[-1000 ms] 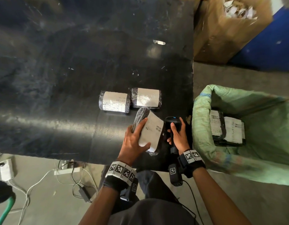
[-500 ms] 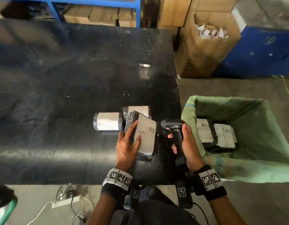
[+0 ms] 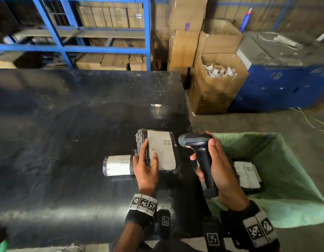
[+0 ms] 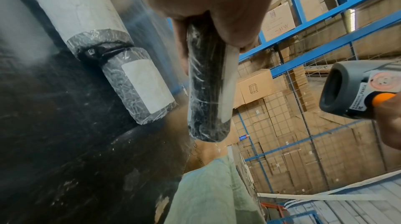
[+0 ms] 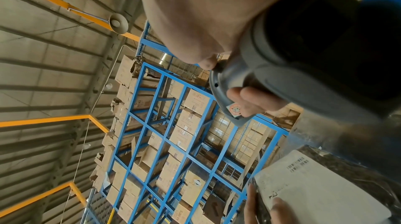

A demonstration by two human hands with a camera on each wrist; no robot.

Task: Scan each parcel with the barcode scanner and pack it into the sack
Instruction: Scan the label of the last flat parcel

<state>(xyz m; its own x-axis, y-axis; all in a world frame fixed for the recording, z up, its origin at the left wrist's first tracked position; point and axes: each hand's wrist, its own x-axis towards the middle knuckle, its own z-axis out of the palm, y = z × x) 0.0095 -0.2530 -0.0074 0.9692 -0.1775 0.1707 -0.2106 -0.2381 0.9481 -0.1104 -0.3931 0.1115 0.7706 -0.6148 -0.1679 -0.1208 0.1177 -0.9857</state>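
My left hand (image 3: 148, 155) grips a black-wrapped parcel (image 3: 161, 151) by its left edge, thumb on the white label, lifted off the black table (image 3: 66, 142). My right hand (image 3: 203, 157) holds the grey barcode scanner (image 3: 194, 140) by its handle, head pointing left at the label from close by. The left wrist view shows the held parcel (image 4: 206, 90) edge-on and the scanner (image 4: 351, 90) facing it. In the right wrist view the scanner (image 5: 282, 73) hangs above the label (image 5: 314, 184). One parcel (image 3: 118, 165) lies on the table left of my hand. The green sack (image 3: 284, 160) stands open at the right.
Labelled parcels (image 3: 247, 174) lie inside the sack. A second table parcel (image 4: 139, 90) shows only in the left wrist view. Beyond the table's right edge stand an open cardboard box (image 3: 217, 84) of scraps and a blue cabinet (image 3: 284, 84). Blue racking (image 3: 103, 48) with cartons lines the back.
My head has tilted up, so the racking now shows. The left hand has lifted the parcel and turned its label upward. The right hand has raised the scanner level with the label.
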